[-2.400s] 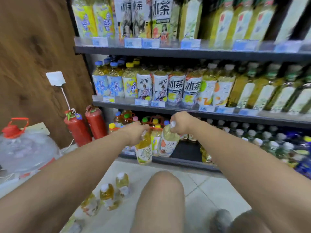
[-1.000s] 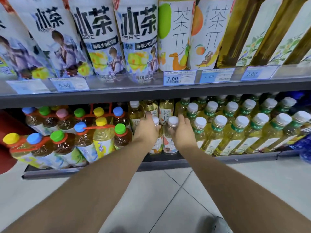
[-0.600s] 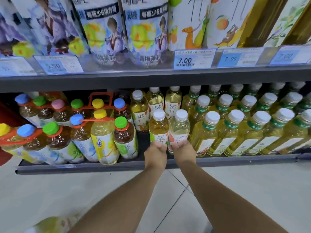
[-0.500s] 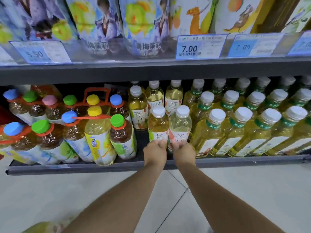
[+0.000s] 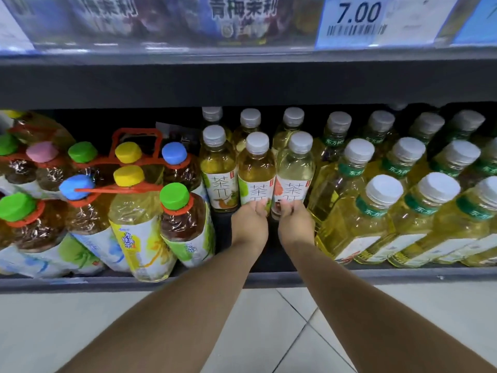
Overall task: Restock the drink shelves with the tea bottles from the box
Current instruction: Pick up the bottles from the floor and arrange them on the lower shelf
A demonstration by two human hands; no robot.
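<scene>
Two white-capped tea bottles stand upright side by side on the bottom shelf (image 5: 269,277). The green-label tea bottle (image 5: 256,168) has my left hand (image 5: 249,224) closed around its base. My right hand (image 5: 295,224) holds the foot of the peach-label tea bottle (image 5: 295,165) in the same way. Both bottles touch each other, and more of the same tea (image 5: 218,168) stands to their left and behind them. The box is out of view.
Shrink-wrapped packs of large bottles with coloured caps (image 5: 139,211) crowd the shelf's left side. Rows of yellow-green bottles with white caps (image 5: 382,211) lean on the right. The upper shelf edge (image 5: 242,82) with a 7.00 price tag (image 5: 355,20) hangs just above. Tiled floor (image 5: 269,332) lies below.
Both hands carried the two bottles to the bottom shelf, set them down, slid from the caps to the bases and moved them further in. The view has come closer.
</scene>
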